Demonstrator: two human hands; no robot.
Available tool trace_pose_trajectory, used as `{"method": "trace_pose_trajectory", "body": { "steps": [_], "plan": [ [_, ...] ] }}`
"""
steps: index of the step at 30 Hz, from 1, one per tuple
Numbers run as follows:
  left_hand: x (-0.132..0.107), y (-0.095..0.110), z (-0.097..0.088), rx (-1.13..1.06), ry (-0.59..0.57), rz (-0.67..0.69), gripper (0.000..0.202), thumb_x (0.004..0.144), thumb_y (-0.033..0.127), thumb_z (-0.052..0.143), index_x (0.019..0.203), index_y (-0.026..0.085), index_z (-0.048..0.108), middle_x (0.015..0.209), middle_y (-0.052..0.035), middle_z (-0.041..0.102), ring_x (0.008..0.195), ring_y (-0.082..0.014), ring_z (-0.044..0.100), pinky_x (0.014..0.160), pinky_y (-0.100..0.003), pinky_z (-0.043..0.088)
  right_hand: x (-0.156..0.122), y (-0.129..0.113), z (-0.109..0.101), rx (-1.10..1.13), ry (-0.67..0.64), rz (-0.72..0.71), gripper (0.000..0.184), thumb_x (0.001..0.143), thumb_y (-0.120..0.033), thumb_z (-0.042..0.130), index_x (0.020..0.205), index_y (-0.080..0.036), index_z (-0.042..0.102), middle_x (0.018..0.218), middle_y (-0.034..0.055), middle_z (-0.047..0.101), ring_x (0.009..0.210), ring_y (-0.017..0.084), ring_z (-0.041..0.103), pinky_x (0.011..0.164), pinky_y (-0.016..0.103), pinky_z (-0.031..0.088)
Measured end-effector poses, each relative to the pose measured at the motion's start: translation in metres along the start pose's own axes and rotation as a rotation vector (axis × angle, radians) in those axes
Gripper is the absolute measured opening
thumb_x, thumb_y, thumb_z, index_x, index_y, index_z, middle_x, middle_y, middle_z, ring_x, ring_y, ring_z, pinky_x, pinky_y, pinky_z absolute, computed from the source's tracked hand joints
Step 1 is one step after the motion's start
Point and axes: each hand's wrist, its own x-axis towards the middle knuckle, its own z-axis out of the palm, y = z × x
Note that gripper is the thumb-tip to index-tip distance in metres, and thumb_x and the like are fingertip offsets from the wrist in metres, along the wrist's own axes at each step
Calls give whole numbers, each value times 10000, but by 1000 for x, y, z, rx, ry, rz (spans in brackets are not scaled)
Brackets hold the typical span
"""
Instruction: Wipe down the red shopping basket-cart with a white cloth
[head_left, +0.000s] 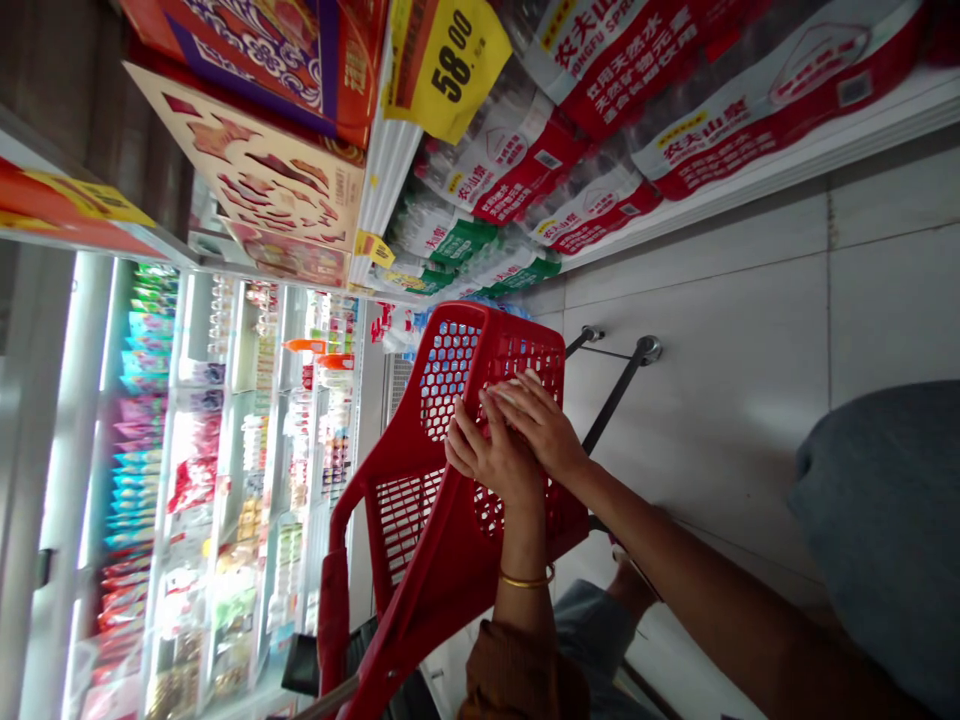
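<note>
A red shopping cart (442,560) with perforated walls stands in the aisle; its contents cannot be made out. The left hand (495,455) and right hand (544,420) meet before its basket, fingers loosely extended, hiding part of one wall; whether they touch it is unclear. Alongside, red-labelled bottles (506,160) and green-labelled ones fill a shelf near boxes (277,170). Opposite, lit shelves hold colourful packets (146,420). A denim-clad leg (885,530) covers some floor (720,370).

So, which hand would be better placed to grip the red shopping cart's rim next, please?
Probably the left hand: its fingers appear nearer the shopping cart's rim, while the right hand appears farther off.
</note>
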Motion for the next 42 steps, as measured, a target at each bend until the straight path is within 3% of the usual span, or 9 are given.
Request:
{"method": "trace_pose_trajectory", "body": {
  "steps": [3,10,19,25,30,33,38,42],
  "plan": [
    [2,4,2,-27,24,-34,392,963,328,438,1337,296,550,1442,-131,482,1320,-307,387,1092,-562,302,2,4,2,-42,-34,4,515,987,-209,419,1486,-271,309,1474,30,462,1480,214,160,1211,519,262],
    [3,6,7,-1,54,-68,402,929,408,500,1309,299,577,1425,-143,485,1292,-326,402,1070,-591,307,-29,24,13,-61,53,93,617,967,-162,463,1508,-324,214,1486,34,446,1485,212,129,1170,538,325],
    [5,10,8,-4,43,-104,453,921,448,498,1351,309,532,1376,-142,496,1271,-329,397,1079,-585,280,-60,39,11,-99,44,200,608,979,-126,389,1511,-346,193,1486,52,444,1462,215,231,1167,561,306],
    [14,13,-1,6,-11,-135,530,932,437,479,1426,252,434,1249,-171,520,1142,-302,481,1011,-551,352,-71,45,9,-92,52,206,584,968,-129,394,1505,-303,245,1452,88,482,1418,223,337,1159,581,293],
    [21,15,-9,12,-30,-164,588,881,507,544,1395,228,480,1151,-154,536,1065,-295,510,979,-522,382,-69,38,11,-91,87,223,580,967,-103,351,1503,-301,252,1444,100,478,1418,238,333,1141,600,321],
    [22,16,-9,-9,-41,-167,604,875,523,544,1371,182,505,1176,-173,536,1118,-317,500,998,-515,380,-62,29,9,-77,121,223,562,979,-132,362,1500,-315,258,1402,93,512,1389,240,379,1137,584,351],
    [23,17,-6,-85,-38,-130,563,934,447,465,1391,120,442,1388,-217,483,1269,-339,441,1054,-503,345,-32,9,0,-51,148,165,568,992,-192,408,1505,-353,223,1394,44,532,1379,211,398,1156,508,371],
    [23,16,-4,-102,-18,-129,497,955,387,429,1357,99,470,1294,-202,580,1158,-309,534,1009,-470,376,-2,-1,-5,25,113,42,600,1003,-209,395,1515,-377,130,1505,2,412,1442,180,285,1179,454,352]
  ]
}}
